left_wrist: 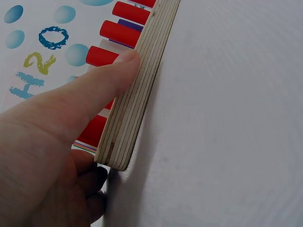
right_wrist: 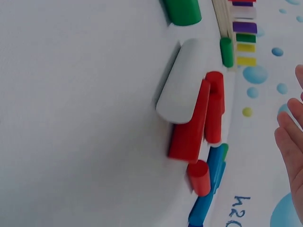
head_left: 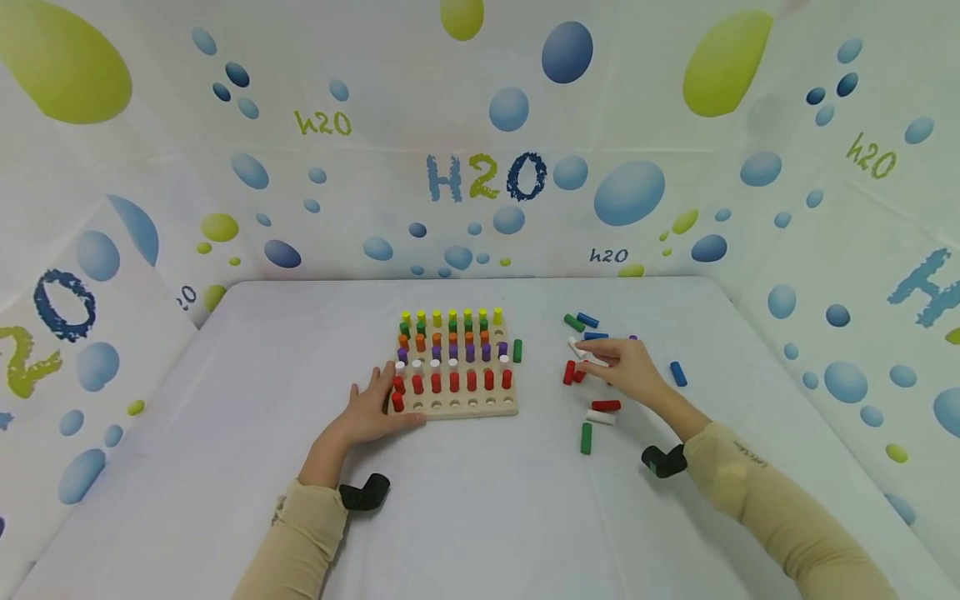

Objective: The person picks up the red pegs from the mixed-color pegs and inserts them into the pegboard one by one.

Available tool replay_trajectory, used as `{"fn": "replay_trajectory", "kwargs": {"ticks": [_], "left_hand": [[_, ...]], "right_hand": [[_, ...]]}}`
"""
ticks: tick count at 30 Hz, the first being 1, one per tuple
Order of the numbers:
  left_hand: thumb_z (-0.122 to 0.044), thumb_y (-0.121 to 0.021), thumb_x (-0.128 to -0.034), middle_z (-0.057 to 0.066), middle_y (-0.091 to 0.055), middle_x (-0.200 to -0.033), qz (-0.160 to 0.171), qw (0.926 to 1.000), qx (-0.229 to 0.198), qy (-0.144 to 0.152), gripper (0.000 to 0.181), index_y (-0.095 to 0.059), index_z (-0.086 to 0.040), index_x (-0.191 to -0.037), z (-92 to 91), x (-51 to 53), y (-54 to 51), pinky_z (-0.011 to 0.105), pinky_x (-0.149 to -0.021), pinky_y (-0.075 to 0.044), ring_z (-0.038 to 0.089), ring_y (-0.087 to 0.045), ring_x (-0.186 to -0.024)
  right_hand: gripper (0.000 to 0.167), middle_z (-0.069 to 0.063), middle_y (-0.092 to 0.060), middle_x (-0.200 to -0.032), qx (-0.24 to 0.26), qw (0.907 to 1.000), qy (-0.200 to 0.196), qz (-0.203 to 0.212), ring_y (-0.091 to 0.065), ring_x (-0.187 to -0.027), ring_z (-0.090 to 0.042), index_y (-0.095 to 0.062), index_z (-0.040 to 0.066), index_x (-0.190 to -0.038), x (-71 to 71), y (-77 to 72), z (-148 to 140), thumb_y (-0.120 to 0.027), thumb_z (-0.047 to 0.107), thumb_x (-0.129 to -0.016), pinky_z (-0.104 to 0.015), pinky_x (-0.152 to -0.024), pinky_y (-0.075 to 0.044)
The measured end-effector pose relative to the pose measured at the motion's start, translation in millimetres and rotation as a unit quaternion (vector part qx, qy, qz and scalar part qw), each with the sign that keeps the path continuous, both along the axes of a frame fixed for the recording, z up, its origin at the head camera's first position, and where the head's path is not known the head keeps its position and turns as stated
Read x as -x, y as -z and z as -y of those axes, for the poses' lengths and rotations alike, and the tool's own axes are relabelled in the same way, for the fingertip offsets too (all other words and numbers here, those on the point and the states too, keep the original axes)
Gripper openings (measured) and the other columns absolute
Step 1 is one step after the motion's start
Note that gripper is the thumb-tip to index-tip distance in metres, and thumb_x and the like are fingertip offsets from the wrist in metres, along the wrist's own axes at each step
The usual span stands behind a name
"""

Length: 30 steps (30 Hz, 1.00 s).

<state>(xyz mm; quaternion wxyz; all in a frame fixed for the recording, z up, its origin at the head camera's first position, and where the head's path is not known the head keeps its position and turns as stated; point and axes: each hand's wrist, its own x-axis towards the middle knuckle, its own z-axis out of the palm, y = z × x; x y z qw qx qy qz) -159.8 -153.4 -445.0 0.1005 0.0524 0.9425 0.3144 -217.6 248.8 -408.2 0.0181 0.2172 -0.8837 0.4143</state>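
A wooden pegboard (head_left: 471, 411) holds rows of yellow, green, orange, purple, white and red pegs; the front row has one red peg (head_left: 398, 402) at its left end. My left hand (head_left: 370, 414) grips the board's front left corner, and in the left wrist view its thumb (left_wrist: 106, 78) presses on the layered edge (left_wrist: 137, 94). My right hand (head_left: 626, 367) is over the loose pegs, thumb and forefinger apart around a white peg (head_left: 576, 347); whether they touch it is unclear. In the right wrist view, fingers (right_wrist: 291, 127) show at the right edge.
Loose pegs lie right of the board: a green one (head_left: 517, 351) beside it, a red one (head_left: 606, 406), a white one (head_left: 601, 417), a green one (head_left: 587, 438) nearer the front and a blue one (head_left: 678, 374) farther right. Printed cloth hangs behind the table.
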Motion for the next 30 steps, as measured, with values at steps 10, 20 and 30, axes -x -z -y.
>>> {"fn": "replay_trajectory", "kwargs": {"ticks": [10,20,30], "left_hand": [[-0.059,-0.067,-0.0714,0.023,-0.009,-0.149,0.001,1.0000,0.001,0.003,0.114,-0.004,0.001,-0.145,1.0,-0.5,0.0,0.055,-0.105,0.012,0.036,0.002,-0.137],[-0.057,-0.067,-0.0722,0.024,-0.011,-0.149,-0.002,1.0000,-0.001,0.003,0.112,-0.005,0.002,-0.145,0.7,-0.9,-0.4,0.056,-0.105,0.011,0.037,0.002,-0.137],[-0.055,-0.067,-0.0731,0.024,-0.012,-0.149,-0.002,1.0000,-0.006,0.005,0.111,-0.004,0.002,-0.145,-0.5,-3.2,-3.5,0.056,-0.104,0.012,0.037,0.002,-0.137]], "right_hand": [[0.038,-0.014,-0.060,-0.118,-0.033,0.9991,0.019,0.019,-0.057,-0.107,-0.034,-0.063,0.005,-0.116,3.5,7.3,-10.1,-0.070,0.018,-0.081,-0.039,-0.082,-0.050],[0.037,-0.014,-0.060,-0.119,-0.069,0.9972,0.019,0.021,-0.058,-0.105,-0.032,-0.065,0.010,-0.115,7.1,15.4,-10.6,-0.071,0.021,-0.081,-0.041,-0.083,-0.050],[0.036,-0.014,-0.063,-0.111,-0.079,0.9966,-0.003,0.024,-0.059,-0.103,-0.034,-0.065,0.008,-0.115,9.7,20.4,-7.6,-0.071,0.018,-0.081,-0.041,-0.083,-0.050]]}}
